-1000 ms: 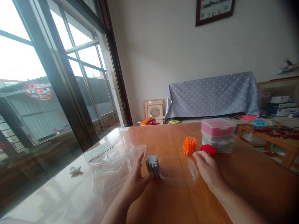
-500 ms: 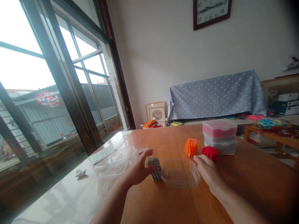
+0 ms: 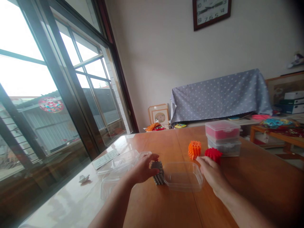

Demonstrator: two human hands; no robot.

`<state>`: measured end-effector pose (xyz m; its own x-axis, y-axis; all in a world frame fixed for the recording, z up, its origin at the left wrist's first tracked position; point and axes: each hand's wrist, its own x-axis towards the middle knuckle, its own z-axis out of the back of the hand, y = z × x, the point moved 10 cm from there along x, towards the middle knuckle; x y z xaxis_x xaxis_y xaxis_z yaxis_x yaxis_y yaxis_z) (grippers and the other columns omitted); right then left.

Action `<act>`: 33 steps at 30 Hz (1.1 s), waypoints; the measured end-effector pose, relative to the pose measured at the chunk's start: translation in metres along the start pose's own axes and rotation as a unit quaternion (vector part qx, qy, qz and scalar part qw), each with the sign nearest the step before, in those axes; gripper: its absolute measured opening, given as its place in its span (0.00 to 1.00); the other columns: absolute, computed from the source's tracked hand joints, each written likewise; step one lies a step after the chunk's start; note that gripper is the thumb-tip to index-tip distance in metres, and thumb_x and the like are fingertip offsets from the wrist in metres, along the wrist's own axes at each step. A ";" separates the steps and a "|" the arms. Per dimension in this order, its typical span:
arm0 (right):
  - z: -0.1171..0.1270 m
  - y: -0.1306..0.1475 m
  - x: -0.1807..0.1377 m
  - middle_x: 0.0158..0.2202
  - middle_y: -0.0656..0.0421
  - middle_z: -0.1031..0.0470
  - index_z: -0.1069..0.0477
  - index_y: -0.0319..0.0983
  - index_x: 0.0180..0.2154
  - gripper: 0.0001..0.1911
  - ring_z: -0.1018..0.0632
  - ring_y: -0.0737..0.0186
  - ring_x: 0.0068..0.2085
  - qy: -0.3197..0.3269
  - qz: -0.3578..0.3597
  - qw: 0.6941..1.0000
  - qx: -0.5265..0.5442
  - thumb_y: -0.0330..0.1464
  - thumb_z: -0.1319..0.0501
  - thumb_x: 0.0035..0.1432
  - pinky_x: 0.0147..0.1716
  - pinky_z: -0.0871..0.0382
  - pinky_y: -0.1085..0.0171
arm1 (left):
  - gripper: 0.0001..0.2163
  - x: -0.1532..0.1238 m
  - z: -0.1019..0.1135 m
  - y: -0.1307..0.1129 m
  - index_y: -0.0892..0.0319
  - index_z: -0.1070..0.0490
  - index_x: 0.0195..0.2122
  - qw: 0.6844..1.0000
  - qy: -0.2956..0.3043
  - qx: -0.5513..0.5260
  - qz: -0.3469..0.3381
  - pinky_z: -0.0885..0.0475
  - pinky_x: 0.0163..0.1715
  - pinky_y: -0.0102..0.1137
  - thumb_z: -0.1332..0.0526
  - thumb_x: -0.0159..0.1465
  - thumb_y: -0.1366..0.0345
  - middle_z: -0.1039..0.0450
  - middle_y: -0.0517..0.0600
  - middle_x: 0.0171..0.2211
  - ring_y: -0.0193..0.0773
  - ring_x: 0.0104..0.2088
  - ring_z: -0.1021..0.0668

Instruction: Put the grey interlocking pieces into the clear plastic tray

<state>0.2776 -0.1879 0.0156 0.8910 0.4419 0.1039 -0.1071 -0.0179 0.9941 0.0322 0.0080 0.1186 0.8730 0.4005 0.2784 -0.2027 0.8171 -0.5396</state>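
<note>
Left hand (image 3: pixel 142 171) grips grey block (image 3: pixel 158 172); right hand (image 3: pixel 211 175) steadies clear container (image 3: pixel 182 177).

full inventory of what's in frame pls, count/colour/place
grey cube: 1, grey, table centre, in left hand
clear box: 1, clear, right of grey cube
orange cube: 1, orange, behind clear box
red cube: 1, red, beside right hand
stacked boxes: 2, pink over grey contents, far right
lids: several, clear, left
table: 1, brown wood
clock: 1, dark frame, wall
left hand: grips grey cube
right hand: on clear box rim
</note>
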 end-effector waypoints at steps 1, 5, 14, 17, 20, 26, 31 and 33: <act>0.000 0.002 -0.001 0.20 0.63 0.34 0.25 0.40 0.31 0.25 0.33 0.63 0.25 0.000 0.004 1.000 0.000 0.56 0.38 0.53 0.25 0.42 0.65 | 0.26 0.000 0.001 0.000 0.51 0.29 0.55 1.000 -0.004 -0.004 0.000 0.32 0.61 0.55 0.27 0.55 0.69 0.25 0.57 0.54 0.55 0.57 0.25; 0.002 0.009 -0.003 0.20 0.65 0.36 0.30 0.41 0.27 0.26 0.34 0.63 0.25 -0.002 0.016 1.000 -0.013 0.57 0.39 0.56 0.26 0.42 0.64 | 0.25 0.001 0.010 -0.008 0.52 0.29 0.55 0.999 -0.040 0.004 -0.001 0.31 0.59 0.51 0.29 0.56 0.71 0.24 0.55 0.51 0.51 0.55 0.24; 0.006 0.023 -0.005 0.19 0.65 0.36 0.27 0.41 0.31 0.26 0.32 0.61 0.25 -0.007 0.037 0.999 0.007 0.57 0.43 0.61 0.28 0.39 0.62 | 0.14 0.020 -0.027 -0.091 0.54 0.27 0.46 0.997 -0.037 0.033 -0.064 0.29 0.47 0.37 0.32 0.59 0.66 0.23 0.50 0.44 0.44 0.45 0.24; 0.009 0.029 -0.006 0.19 0.64 0.35 0.26 0.41 0.32 0.26 0.31 0.60 0.25 -0.013 0.050 0.998 0.024 0.57 0.43 0.60 0.29 0.38 0.62 | 0.12 0.029 -0.063 -0.104 0.54 0.26 0.43 0.998 0.005 0.036 -0.042 0.29 0.45 0.36 0.32 0.57 0.66 0.23 0.50 0.43 0.44 0.44 0.24; 0.009 0.031 -0.006 0.19 0.64 0.34 0.25 0.41 0.34 0.26 0.30 0.59 0.25 -0.011 0.045 0.998 0.031 0.56 0.44 0.61 0.30 0.37 0.62 | 0.13 0.037 -0.094 -0.106 0.54 0.25 0.43 0.997 0.040 0.054 -0.023 0.29 0.44 0.36 0.31 0.56 0.64 0.23 0.51 0.44 0.45 0.44 0.23; 0.007 0.031 -0.005 0.20 0.64 0.33 0.25 0.42 0.35 0.24 0.29 0.60 0.26 0.004 0.043 0.998 0.042 0.55 0.45 0.64 0.30 0.36 0.62 | 0.14 0.047 -0.127 -0.090 0.54 0.23 0.42 0.992 0.100 0.077 0.021 0.28 0.43 0.37 0.31 0.56 0.58 0.21 0.51 0.43 0.47 0.41 0.21; 0.009 0.035 -0.007 0.20 0.64 0.32 0.25 0.42 0.35 0.25 0.28 0.60 0.26 0.000 0.042 0.998 0.046 0.55 0.45 0.64 0.30 0.34 0.62 | 0.15 0.045 -0.130 -0.091 0.55 0.23 0.47 0.992 0.121 0.045 -0.013 0.28 0.48 0.38 0.38 0.59 0.67 0.20 0.52 0.45 0.47 0.43 0.21; 0.013 0.040 -0.009 0.20 0.63 0.31 0.25 0.42 0.34 0.25 0.28 0.60 0.25 -0.015 0.056 0.997 0.041 0.55 0.45 0.64 0.29 0.34 0.62 | 0.14 0.044 -0.130 -0.090 0.55 0.22 0.45 0.991 0.125 0.046 -0.012 0.28 0.46 0.37 0.40 0.59 0.70 0.19 0.51 0.44 0.46 0.43 0.20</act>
<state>0.2710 -0.2043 0.0552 0.8886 0.4056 0.2141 -0.1711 -0.1399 0.9753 0.1466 -0.1023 0.0758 0.9584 0.2743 0.0794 -0.2094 0.8641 -0.4576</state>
